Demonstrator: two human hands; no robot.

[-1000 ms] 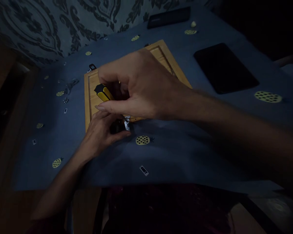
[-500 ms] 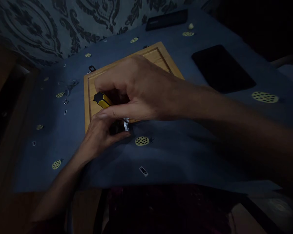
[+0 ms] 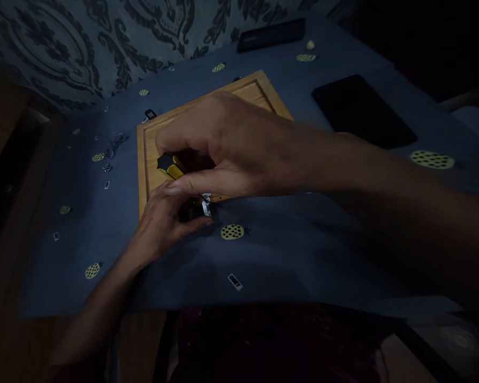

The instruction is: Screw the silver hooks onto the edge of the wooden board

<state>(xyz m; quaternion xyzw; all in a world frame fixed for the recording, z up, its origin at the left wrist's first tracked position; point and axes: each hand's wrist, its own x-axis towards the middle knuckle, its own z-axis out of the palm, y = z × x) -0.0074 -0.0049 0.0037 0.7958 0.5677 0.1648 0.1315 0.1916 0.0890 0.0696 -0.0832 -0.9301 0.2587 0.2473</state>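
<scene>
My right hand (image 3: pixel 227 143) is closed around a screwdriver (image 3: pixel 171 167) with a yellow and black handle, above the near part of a wooden board (image 3: pixel 143 175). The tool's shaft and tip are hidden behind my hands. My left hand (image 3: pixel 163 213) lies at the board's near edge, its fingers curled and its thumb below a small shiny metal fitting (image 3: pixel 206 205). My right thumb rests against the left hand's fingers. Exactly how the left fingers grip the metal piece is hidden.
The blue tablecloth (image 3: pixel 279 255) carries printed pineapples. Small metal parts (image 3: pixel 107 167) and a clear plastic bag (image 3: pixel 114 142) lie to the left. A dark flat tablet-like slab (image 3: pixel 363 111) is on the right, and a dark phone-shaped object (image 3: pixel 271 35) lies at the back.
The screwdriver handle has turned and shifted slightly to the right within my right hand. My left hand and the metal fitting stay almost in place.
</scene>
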